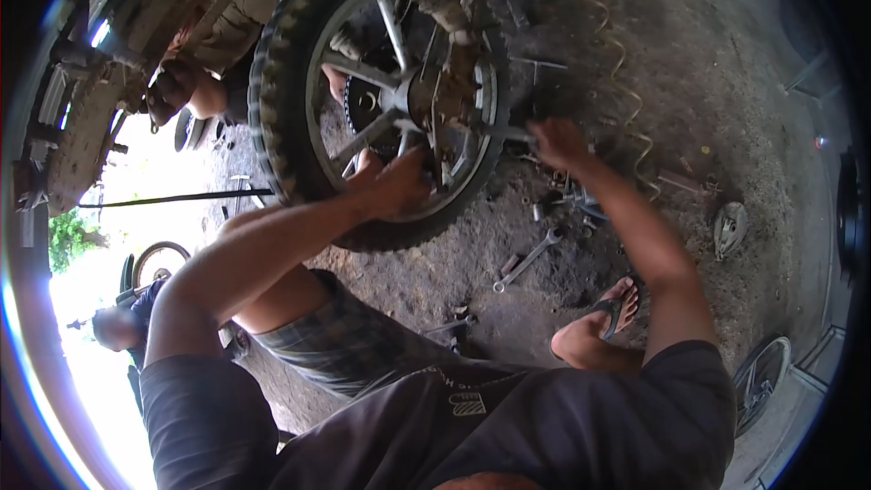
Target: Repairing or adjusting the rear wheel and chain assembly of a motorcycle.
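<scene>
A motorcycle wheel (272,82) with a knobbly black tire and light metal spokes stands upright in front of me. My left hand (404,183) reaches in at the lower part of the wheel, fingers curled beside the hub (419,95); what they hold is hidden. My right hand (561,145) is closed around the outer end of a grey metal wrench (508,132), which points left toward the axle area. Behind the spokes a toothed sprocket (363,104) shows in part. A shock absorber (440,0) comes down to the wheel from above.
On the dirt floor lie a combination wrench (528,260), a T-handle tool (539,63) and a pile of metal parts (572,201). A coiled yellowish hose (621,59) runs at right, near a round metal part (729,230). Another person (231,32) sits beyond the wheel.
</scene>
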Demonstrator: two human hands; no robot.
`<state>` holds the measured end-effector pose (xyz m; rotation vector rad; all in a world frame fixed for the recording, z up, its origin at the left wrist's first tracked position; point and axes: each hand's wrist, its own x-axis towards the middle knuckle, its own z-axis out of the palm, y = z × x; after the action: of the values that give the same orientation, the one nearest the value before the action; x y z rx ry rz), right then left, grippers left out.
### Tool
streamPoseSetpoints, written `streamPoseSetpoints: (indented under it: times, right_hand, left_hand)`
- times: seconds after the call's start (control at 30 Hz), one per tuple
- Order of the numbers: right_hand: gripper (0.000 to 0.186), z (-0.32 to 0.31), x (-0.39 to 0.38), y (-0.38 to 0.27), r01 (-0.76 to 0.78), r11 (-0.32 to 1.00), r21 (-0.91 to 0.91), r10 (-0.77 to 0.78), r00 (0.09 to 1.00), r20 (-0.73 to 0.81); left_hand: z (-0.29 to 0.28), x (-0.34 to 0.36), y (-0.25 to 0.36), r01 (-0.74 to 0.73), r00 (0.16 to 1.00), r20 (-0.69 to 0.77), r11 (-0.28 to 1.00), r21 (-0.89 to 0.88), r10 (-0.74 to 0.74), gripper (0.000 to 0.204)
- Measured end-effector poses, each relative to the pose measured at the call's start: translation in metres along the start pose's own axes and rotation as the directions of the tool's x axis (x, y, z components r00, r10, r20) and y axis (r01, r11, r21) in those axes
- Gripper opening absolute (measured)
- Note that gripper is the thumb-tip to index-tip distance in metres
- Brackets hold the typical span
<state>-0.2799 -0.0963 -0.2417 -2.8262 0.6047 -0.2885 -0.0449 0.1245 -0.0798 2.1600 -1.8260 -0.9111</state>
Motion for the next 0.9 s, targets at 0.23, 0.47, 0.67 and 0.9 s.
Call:
streamPoseSetpoints:
  times: [0.23, 0.47, 0.67, 0.9]
  right_hand:
    - [0.028, -0.018, 0.023, 0.023, 0.15, 0.988, -0.035, -0.144, 0.981, 0.127]
    - [0.032, 0.014, -0.014, -0.001, -0.015, 0.999, 0.039, 0.012, 0.996, 0.091]
    - [0.033, -0.009, -0.003, -0.005, 0.154, 0.988, -0.024, -0.148, 0.977, 0.153]
    - [0.036, 0.027, -0.058, 0.0, -0.154, 0.984, 0.089, 0.137, 0.975, 0.172]
  left_hand:
    - [-0.003, 0.002, 0.007, -0.104, 0.994, 0.017, 0.992, 0.066, 0.104, 0.027]
    - [-0.006, -0.002, 0.023, -0.179, 0.984, 0.033, 0.954, 0.242, 0.176, 0.028]
    - [0.006, 0.005, -0.008, -0.001, 0.991, 0.121, 0.924, 0.382, -0.05, 0.035]
    - [-0.066, -0.06, 0.038, -0.272, 0.89, 0.426, 0.939, 0.209, 0.163, 0.031]
